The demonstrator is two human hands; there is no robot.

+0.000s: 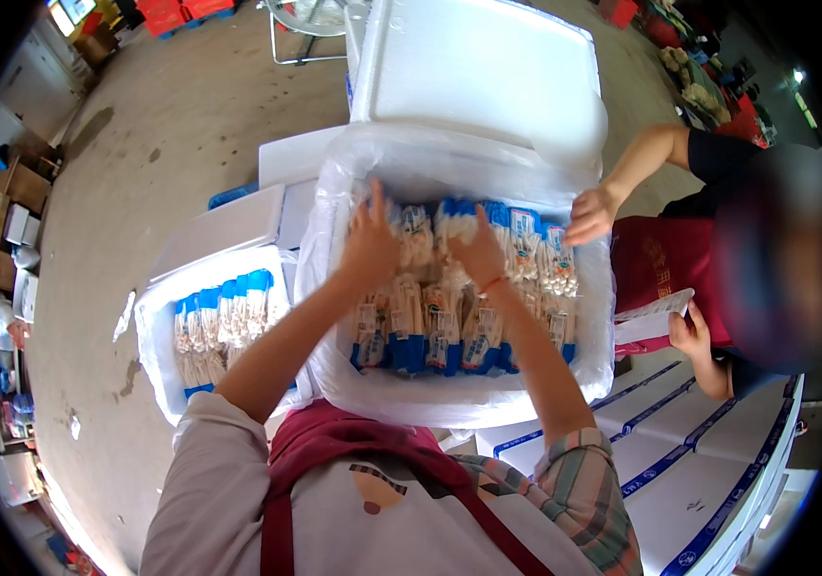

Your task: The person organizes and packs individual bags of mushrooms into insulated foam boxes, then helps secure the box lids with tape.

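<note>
A white foam box (454,407) lined with clear plastic stands before me. Bags of enoki mushrooms (443,331) with blue printed ends lie in it in two rows. My left hand (373,241) is over the far left part of the box, fingers spread and blurred, near the far row. My right hand (479,255) reaches among the far-row bags near the middle, its forefinger extended; whether it grips a bag cannot be told. Right of it stand more upright-looking bags (524,245) of the far row.
A co-worker (670,266) at the right has one hand (591,216) at the box's right rim and holds a paper (652,317). A smaller foam box (159,374) of bags stands left. A foam lid (483,72) lies beyond; taped foam boxes (699,461) are lower right.
</note>
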